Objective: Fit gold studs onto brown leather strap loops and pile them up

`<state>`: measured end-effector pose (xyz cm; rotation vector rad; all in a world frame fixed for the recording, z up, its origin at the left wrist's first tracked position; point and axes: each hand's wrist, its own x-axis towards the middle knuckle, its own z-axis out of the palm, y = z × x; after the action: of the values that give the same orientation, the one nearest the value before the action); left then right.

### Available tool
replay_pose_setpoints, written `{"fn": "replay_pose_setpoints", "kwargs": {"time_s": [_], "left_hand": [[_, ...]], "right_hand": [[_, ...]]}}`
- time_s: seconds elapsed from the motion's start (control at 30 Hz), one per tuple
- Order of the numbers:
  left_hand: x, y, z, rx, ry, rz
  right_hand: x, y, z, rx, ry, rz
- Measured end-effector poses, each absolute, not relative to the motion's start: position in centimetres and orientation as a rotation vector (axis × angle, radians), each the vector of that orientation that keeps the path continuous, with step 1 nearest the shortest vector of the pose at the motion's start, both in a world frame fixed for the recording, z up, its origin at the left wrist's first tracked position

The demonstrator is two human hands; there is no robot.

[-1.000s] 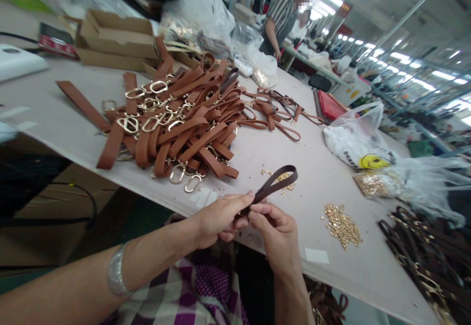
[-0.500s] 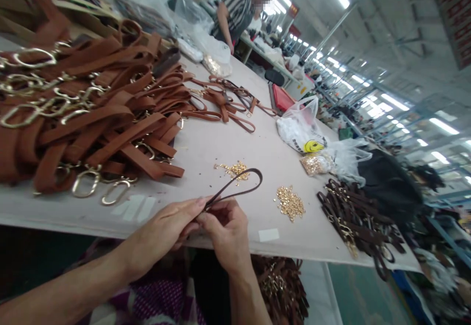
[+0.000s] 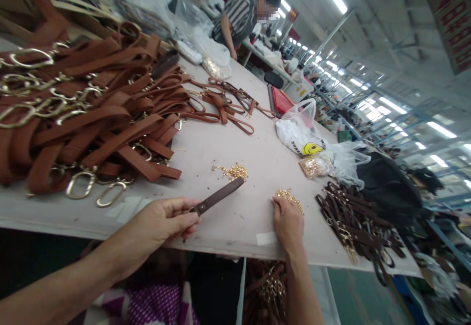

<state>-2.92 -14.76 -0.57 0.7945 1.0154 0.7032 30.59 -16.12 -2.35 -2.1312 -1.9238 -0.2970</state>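
Observation:
A dark brown leather wrist strap (image 3: 221, 195), folded into a loop, points away from me in my left hand (image 3: 169, 222). Thumb and fingers pinch it near its lower end, where a small metal stud shows. My right hand (image 3: 289, 222) is at the near edge of a pile of small gold rivets (image 3: 290, 196), partly covering it. Its thumb and forefinger are drawn together at the rivets; whatever lies between them is too small to make out. A second pile of gold rivets (image 3: 237, 171) lies just beyond the strap's tip.
Brown leather straps with gold clasps (image 3: 91, 119) are heaped on the left. Dark brown straps (image 3: 356, 222) lie at the right edge, near plastic bags (image 3: 300, 131) and a black bag (image 3: 390, 182). A person (image 3: 239, 20) stands at the table's far side.
My right hand has left the strap and moved right to the rivet pile. My left hand keeps the strap, now turned so its flat face shows.

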Motion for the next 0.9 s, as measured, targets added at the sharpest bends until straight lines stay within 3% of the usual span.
{"fn": "replay_pose_setpoints", "kwargs": {"time_s": [0.4, 0.67, 0.9], "left_hand": [[-3.0, -14.0, -0.2, 0.979, 1.108, 0.818], [-2.9, -13.8, -0.5, 0.978, 1.092, 0.832], [-2.5, -13.8, -1.6, 0.993, 1.039, 0.851]], "right_hand": [[30.9, -14.5, -0.3, -1.941, -2.337, -0.052], [30.7, -13.8, 0.6, -2.017, -2.016, 0.208], [23.3, -15.5, -1.0, -1.809, -1.783, 0.423]]}}
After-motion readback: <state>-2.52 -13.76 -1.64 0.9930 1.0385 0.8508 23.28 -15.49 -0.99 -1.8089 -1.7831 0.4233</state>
